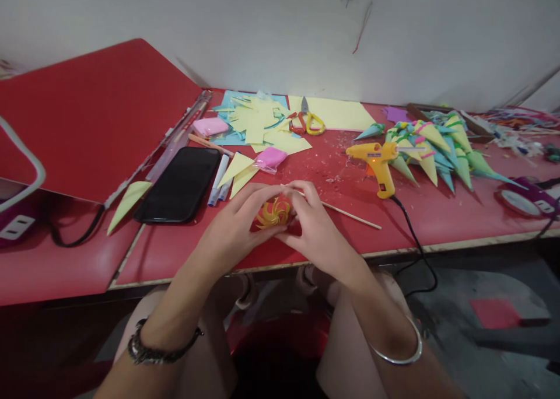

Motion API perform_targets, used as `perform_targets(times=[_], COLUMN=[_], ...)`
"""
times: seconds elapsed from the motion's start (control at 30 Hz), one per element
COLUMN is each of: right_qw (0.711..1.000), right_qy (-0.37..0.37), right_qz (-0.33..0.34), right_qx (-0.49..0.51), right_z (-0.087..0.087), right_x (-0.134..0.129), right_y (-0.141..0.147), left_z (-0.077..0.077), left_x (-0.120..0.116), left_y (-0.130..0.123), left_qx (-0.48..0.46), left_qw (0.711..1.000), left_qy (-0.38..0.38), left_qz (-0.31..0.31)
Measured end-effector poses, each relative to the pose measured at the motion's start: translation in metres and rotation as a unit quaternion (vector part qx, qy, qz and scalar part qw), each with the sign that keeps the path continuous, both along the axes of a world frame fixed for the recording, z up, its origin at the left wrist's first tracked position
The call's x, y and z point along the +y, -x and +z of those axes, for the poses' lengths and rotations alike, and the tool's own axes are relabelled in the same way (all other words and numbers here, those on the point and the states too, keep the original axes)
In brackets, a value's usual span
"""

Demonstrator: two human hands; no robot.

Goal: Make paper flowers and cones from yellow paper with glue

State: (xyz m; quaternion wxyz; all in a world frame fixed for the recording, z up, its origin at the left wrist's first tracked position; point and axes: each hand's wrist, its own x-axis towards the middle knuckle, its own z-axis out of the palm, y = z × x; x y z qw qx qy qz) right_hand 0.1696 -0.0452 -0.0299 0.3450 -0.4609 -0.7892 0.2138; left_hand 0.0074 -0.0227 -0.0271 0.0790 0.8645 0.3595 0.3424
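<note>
My left hand (236, 227) and my right hand (318, 231) meet near the table's front edge, fingers curved round a yellow curled strip piece (276, 213). Its thin strips bend in a swirl, and both hands grip it; the fingertips partly cover it. Behind my right hand, a thin wooden stick (356, 217) points out to the right; its inner end is hidden. Just beyond my fingers are a pink packet (271, 158) and folded pale yellow paper pieces (238, 171).
A yellow glue gun (376, 160) with a black cord stands right, before several paper cones (441, 148). Scissors (306, 122) lie among paper scraps (258, 119). Left are a black phone (178, 186), markers (217, 180) and a large red board (105, 119). A white wall rises behind.
</note>
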Motion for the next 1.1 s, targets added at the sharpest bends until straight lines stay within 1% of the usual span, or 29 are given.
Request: perform_targets(times=[0.2, 0.33, 0.47, 0.57, 0.63, 0.77, 0.83, 0.93, 1.0, 1.1], right_qw=[1.0, 0.999, 0.999, 0.999, 0.998, 0.997, 0.997, 0.998, 0.998, 0.997], right_qy=[0.005, -0.004, -0.007, -0.023, -0.028, -0.015, -0.01, 0.004, 0.015, 0.018], right_qz=[-0.013, -0.027, -0.03, -0.04, -0.048, -0.055, -0.057, -0.053, -0.058, -0.072], right_qx=[-0.007, -0.023, -0.035, -0.028, -0.025, -0.051, -0.057, -0.045, -0.023, 0.036], right_z=[-0.005, -0.005, -0.004, -0.004, -0.003, -0.003, -0.003, -0.003, -0.003, -0.003], right_x=[-0.001, 0.0, 0.001, 0.001, 0.001, 0.002, 0.003, 0.005, 0.006, 0.006], right_y=[0.01, 0.011, 0.008, 0.006, 0.006, 0.007, 0.007, 0.006, 0.005, 0.005], left_z=[-0.001, 0.0, 0.005, 0.008, 0.008, 0.002, 0.0, -0.001, -0.001, -0.001], left_x=[-0.001, -0.002, -0.001, 0.0, 0.0, -0.004, -0.005, -0.003, 0.0, 0.003], left_y=[-0.003, -0.003, 0.003, 0.009, 0.01, 0.002, -0.001, 0.002, 0.005, 0.009], left_qx=[-0.008, -0.003, -0.019, -0.023, -0.02, 0.019, 0.034, 0.041, 0.046, 0.041], left_qw=[1.0, 1.0, 0.999, 0.999, 0.998, 0.986, 0.983, 0.986, 0.99, 0.993], left_qy=[-0.03, -0.015, 0.006, 0.029, 0.062, 0.149, 0.159, 0.151, 0.136, 0.096], left_qz=[0.001, -0.004, -0.027, -0.028, -0.026, -0.077, -0.083, -0.049, -0.012, 0.053])
